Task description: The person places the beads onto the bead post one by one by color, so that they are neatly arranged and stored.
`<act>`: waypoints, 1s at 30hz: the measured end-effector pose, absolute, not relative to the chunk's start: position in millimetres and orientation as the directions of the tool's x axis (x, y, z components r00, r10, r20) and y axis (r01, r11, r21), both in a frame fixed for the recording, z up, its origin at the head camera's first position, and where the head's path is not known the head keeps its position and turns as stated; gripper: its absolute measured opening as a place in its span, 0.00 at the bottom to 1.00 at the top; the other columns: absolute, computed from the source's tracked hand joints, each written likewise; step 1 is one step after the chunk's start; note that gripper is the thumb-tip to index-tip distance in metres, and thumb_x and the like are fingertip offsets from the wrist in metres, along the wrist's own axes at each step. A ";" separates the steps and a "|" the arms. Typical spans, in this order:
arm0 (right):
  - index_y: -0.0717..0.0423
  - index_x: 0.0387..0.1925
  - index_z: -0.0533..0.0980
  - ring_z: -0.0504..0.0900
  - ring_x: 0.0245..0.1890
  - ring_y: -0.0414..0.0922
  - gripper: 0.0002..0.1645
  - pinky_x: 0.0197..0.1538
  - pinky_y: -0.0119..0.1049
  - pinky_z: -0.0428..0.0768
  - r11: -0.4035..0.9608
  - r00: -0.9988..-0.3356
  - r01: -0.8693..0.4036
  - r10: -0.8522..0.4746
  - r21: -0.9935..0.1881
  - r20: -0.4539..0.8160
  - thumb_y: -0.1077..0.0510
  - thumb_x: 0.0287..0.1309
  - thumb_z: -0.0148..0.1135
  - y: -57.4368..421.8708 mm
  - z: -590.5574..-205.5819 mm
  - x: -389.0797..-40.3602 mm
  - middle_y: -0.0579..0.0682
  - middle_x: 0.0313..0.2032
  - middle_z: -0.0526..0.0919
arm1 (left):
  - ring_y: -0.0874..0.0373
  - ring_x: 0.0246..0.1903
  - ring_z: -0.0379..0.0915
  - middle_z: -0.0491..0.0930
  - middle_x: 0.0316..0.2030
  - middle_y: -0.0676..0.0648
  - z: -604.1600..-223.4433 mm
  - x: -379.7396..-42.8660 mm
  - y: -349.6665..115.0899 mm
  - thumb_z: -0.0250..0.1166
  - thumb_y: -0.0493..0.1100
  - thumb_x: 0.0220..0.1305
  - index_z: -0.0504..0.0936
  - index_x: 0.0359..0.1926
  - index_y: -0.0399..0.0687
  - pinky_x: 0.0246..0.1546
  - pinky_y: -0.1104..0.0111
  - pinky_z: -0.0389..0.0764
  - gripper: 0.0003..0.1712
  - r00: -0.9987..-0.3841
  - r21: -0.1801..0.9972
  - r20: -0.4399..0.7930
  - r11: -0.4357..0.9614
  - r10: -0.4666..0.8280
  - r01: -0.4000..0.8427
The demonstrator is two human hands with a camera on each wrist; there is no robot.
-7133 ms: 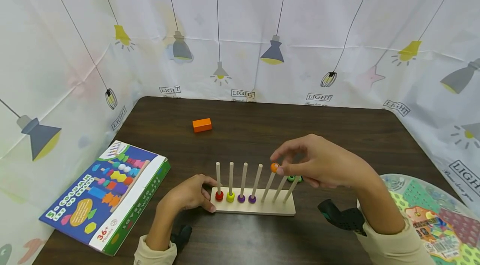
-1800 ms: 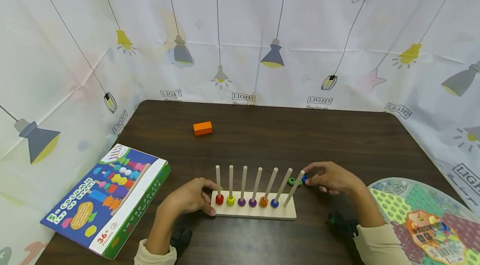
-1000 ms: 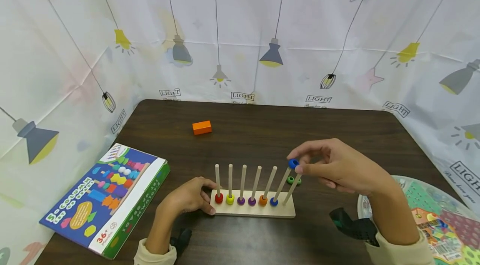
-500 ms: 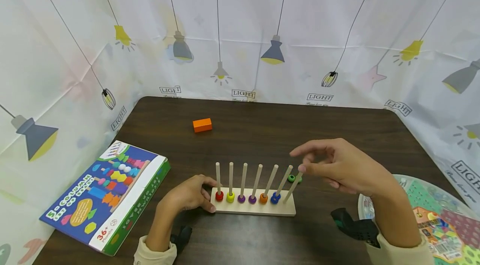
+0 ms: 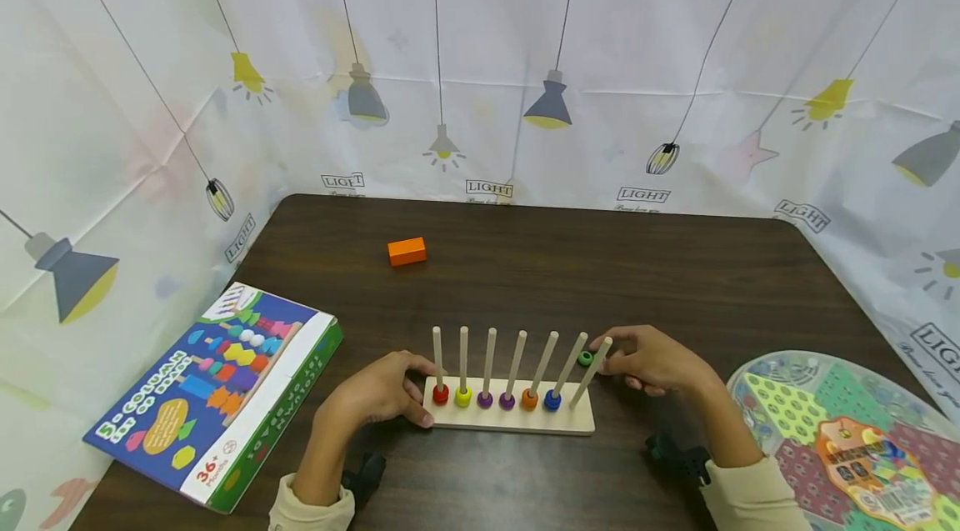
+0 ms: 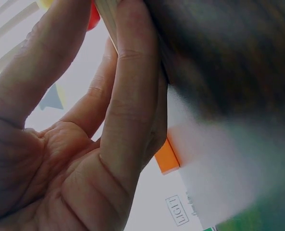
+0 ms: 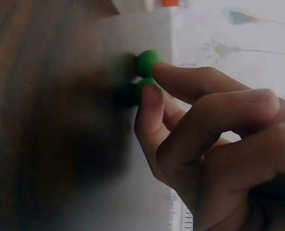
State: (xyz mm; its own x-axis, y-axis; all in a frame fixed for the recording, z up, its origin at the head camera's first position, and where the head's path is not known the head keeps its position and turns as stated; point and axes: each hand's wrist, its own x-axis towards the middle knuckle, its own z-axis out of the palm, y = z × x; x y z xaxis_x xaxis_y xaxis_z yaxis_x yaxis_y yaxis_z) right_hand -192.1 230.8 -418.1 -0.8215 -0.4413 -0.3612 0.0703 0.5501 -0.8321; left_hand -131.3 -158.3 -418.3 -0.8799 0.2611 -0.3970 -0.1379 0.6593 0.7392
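Observation:
My left hand [image 5: 382, 389] grips the left end of a wooden peg board [image 5: 517, 423], thumb in front and fingers behind. In the left wrist view its fingers lie along the board's edge. From left to right, the posts carry a red bead [image 5: 440, 394], a yellow bead [image 5: 463, 396], two purple beads on separate posts, an orange bead [image 5: 529, 399] and blue beads [image 5: 552, 400]. The rightmost post [image 5: 592, 373] is bare. Behind it, my right hand [image 5: 652, 360] pinches one green bead [image 7: 147, 85] at the table; another green bead [image 7: 148, 63] sits right beside it.
An orange block [image 5: 407, 252] lies farther back on the dark table [image 5: 600, 264]. A blue and green toy box [image 5: 217, 393] is at the left. A round patterned package [image 5: 847, 439] lies to the right of the right arm. A printed curtain hangs behind the table.
My right hand put an orange bead on a post, then dropped a blue bead onto the second post from the right. It has since lowered to the green beads. The left hand stayed put.

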 end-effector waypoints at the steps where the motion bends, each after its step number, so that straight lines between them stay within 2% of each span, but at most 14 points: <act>1: 0.67 0.61 0.75 0.61 0.11 0.36 0.22 0.15 0.28 0.61 0.551 -0.825 0.069 -0.437 -0.832 -0.359 0.64 0.68 0.62 229.7 -420.3 -191.5 0.50 0.18 0.74 | 0.55 0.34 0.75 0.78 0.36 0.47 -418.3 -131.4 -158.2 0.82 0.31 0.47 0.82 0.57 0.40 0.40 0.62 0.80 0.33 -0.880 0.740 -0.396 0.659 0.263 -0.136; 6: 0.69 0.60 0.75 0.61 0.11 0.36 0.22 0.15 0.28 0.61 0.540 -0.848 0.076 -0.407 -0.838 -0.339 0.64 0.67 0.63 229.6 -411.0 -187.4 0.50 0.18 0.74 | 0.56 0.35 0.76 0.78 0.37 0.48 -419.3 -131.7 -158.1 0.82 0.31 0.47 0.82 0.58 0.40 0.40 0.63 0.80 0.34 -0.879 0.742 -0.395 0.657 0.268 -0.133; 10: 0.65 0.61 0.75 0.59 0.10 0.37 0.24 0.13 0.30 0.60 0.538 -0.863 0.043 -0.405 -0.842 -0.303 0.58 0.69 0.65 233.6 -374.4 -179.6 0.50 0.18 0.71 | 0.56 0.35 0.76 0.78 0.37 0.48 -420.3 -131.7 -158.3 0.82 0.31 0.47 0.82 0.57 0.41 0.40 0.63 0.80 0.34 -0.879 0.746 -0.391 0.654 0.273 -0.128; 15: 0.56 0.60 0.78 0.60 0.10 0.39 0.21 0.10 0.32 0.59 0.468 -0.865 -0.053 -0.463 -0.882 -0.194 0.53 0.69 0.67 224.7 -313.3 -157.0 0.60 0.30 0.77 | 0.56 0.35 0.76 0.78 0.37 0.48 -420.7 -130.6 -159.8 0.83 0.31 0.47 0.82 0.57 0.41 0.40 0.62 0.80 0.34 -0.883 0.739 -0.391 0.660 0.260 -0.133; 19: 0.54 0.56 0.79 0.60 0.09 0.42 0.17 0.09 0.32 0.58 0.417 -0.817 -0.135 -0.560 -0.899 -0.137 0.55 0.69 0.67 210.1 -284.4 -140.7 0.63 0.35 0.77 | 0.56 0.35 0.76 0.78 0.36 0.48 -420.8 -130.6 -160.6 0.83 0.31 0.46 0.83 0.57 0.41 0.40 0.62 0.80 0.34 -0.884 0.730 -0.396 0.669 0.248 -0.140; 23: 0.56 0.56 0.79 0.59 0.09 0.42 0.17 0.10 0.30 0.58 0.431 -0.792 -0.137 -0.588 -0.892 -0.163 0.54 0.70 0.66 201.6 -277.5 -133.1 0.60 0.32 0.76 | 0.56 0.35 0.75 0.79 0.35 0.48 -420.4 -131.9 -159.8 0.83 0.31 0.47 0.82 0.58 0.41 0.40 0.62 0.80 0.34 -0.884 0.732 -0.394 0.668 0.252 -0.135; 30: 0.55 0.56 0.79 0.60 0.10 0.40 0.18 0.10 0.30 0.59 0.474 -0.819 -0.117 -0.544 -0.873 -0.185 0.52 0.70 0.67 205.5 -281.8 -128.1 0.61 0.30 0.76 | 0.56 0.35 0.75 0.78 0.36 0.48 -419.4 -132.2 -157.7 0.83 0.31 0.46 0.83 0.57 0.42 0.40 0.62 0.80 0.34 -0.883 0.739 -0.388 0.662 0.264 -0.126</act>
State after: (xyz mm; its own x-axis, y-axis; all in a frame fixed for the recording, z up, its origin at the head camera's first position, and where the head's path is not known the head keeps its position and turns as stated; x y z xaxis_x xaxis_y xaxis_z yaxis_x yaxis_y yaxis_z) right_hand -128.1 205.5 -281.8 -0.8188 -0.5435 -0.1849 -0.1173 0.4737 -0.8729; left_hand -132.2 -157.7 -419.4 -0.8830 0.2642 -0.3879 -0.1263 0.6622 0.7386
